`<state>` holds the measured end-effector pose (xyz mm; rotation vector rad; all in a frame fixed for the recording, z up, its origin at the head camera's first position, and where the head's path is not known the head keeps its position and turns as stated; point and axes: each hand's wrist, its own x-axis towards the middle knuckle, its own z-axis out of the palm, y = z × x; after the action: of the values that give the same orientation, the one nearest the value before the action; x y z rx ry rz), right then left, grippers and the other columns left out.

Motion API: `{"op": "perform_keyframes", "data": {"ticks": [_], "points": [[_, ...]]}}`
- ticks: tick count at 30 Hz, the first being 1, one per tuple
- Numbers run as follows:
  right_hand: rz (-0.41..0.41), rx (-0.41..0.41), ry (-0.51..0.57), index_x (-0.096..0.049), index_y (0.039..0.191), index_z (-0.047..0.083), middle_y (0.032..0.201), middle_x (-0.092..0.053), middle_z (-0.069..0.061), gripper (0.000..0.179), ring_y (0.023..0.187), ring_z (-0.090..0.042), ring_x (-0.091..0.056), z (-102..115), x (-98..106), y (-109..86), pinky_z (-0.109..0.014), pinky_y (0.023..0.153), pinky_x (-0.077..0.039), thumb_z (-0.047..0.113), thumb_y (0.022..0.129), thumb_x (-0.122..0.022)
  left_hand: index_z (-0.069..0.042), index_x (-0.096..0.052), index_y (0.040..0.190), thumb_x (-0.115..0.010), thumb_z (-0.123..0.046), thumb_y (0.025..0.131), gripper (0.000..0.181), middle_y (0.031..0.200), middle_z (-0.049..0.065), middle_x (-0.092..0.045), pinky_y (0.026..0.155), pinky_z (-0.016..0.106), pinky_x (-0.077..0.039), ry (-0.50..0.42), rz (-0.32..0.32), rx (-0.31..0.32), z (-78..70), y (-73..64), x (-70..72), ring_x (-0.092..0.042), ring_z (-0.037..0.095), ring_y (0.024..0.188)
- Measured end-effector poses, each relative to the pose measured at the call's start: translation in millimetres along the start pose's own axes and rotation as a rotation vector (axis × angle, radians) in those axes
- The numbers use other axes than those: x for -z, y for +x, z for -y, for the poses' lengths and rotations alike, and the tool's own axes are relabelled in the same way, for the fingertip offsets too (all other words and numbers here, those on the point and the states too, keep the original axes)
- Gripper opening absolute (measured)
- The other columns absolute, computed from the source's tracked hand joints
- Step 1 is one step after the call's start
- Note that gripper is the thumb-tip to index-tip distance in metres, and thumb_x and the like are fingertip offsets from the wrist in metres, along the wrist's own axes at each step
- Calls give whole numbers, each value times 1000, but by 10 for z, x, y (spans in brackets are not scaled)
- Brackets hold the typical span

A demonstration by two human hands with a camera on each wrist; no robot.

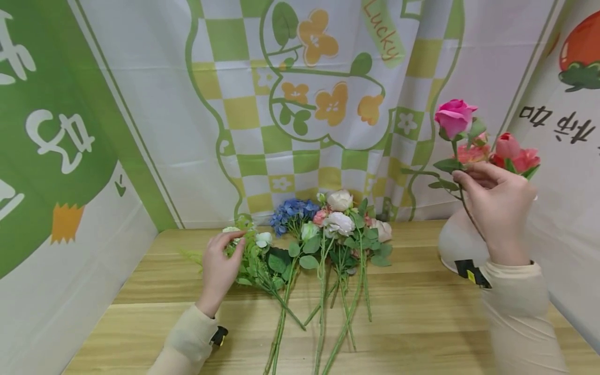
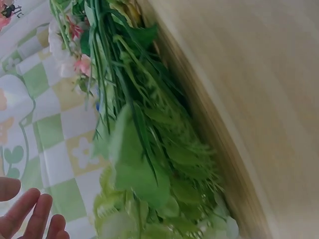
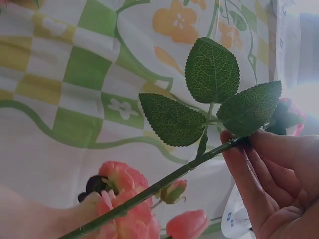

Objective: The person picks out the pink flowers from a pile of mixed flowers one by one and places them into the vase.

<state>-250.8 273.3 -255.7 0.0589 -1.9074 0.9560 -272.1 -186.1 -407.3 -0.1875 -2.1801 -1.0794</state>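
Note:
My right hand (image 1: 503,208) pinches the stem of a bright pink artificial rose (image 1: 453,117) between thumb and fingers, with the bloom held up above them. In the right wrist view, three toothed green leaves (image 3: 213,69) branch from the rose stem (image 3: 164,181) beside the fingertips. Behind this hand stands a white vase (image 1: 457,239), partly hidden, with coral flowers (image 1: 508,148) above it. My left hand (image 1: 222,268) is over the left end of the flower pile, fingers loosely bent and holding nothing. Green foliage (image 2: 149,144) lies close to it.
On the wooden table (image 1: 412,307) lie several artificial stems: a blue hydrangea (image 1: 292,213), white blooms (image 1: 338,224) and leafy greenery (image 1: 255,260), their stems pointing toward the front. A printed curtain (image 1: 300,172) hangs along the back, with side panels left and right.

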Motion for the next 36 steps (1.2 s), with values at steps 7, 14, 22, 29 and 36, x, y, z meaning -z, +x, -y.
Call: {"op": "perform_keyframes", "data": {"ticks": [7,14,22,29,36], "points": [[-7,-12,-50,-75,95,3,74,-57,35,26,63,21,-55,-8,112,102,0,62,-43,23,78,-78,-4,-69,107,-68,-8,86,22,110,15,-68,93,48,-41,14,10,3,72,-17,87,-56,32,104],[-22,-73,-38,-74,101,2,79,-64,27,32,66,20,-58,30,250,258,1,64,-45,24,78,-77,-1,-67,109,-67,-6,85,24,112,17,-67,95,50,-41,51,16,-26,168,-48,158,-57,34,106],[-54,-118,-75,-73,107,11,96,-70,15,28,73,18,-57,68,410,487,0,70,-45,25,83,-71,2,-67,109,-68,-4,84,26,116,19,-65,97,55,-41,112,-8,-43,237,-83,241,-56,38,110],[-55,-214,-42,-71,109,15,89,-62,23,27,75,14,-56,70,466,610,-2,76,-46,28,86,-68,2,-67,108,-70,-2,81,27,115,20,-65,92,53,-44,171,-79,-107,300,-92,314,-57,37,107],[-68,-248,10,-70,109,18,86,-61,24,27,76,13,-57,114,476,722,-4,81,-47,31,86,-67,5,-65,110,-70,3,77,33,113,23,-64,96,54,-42,211,-135,-164,383,-79,402,-56,40,107]]}}
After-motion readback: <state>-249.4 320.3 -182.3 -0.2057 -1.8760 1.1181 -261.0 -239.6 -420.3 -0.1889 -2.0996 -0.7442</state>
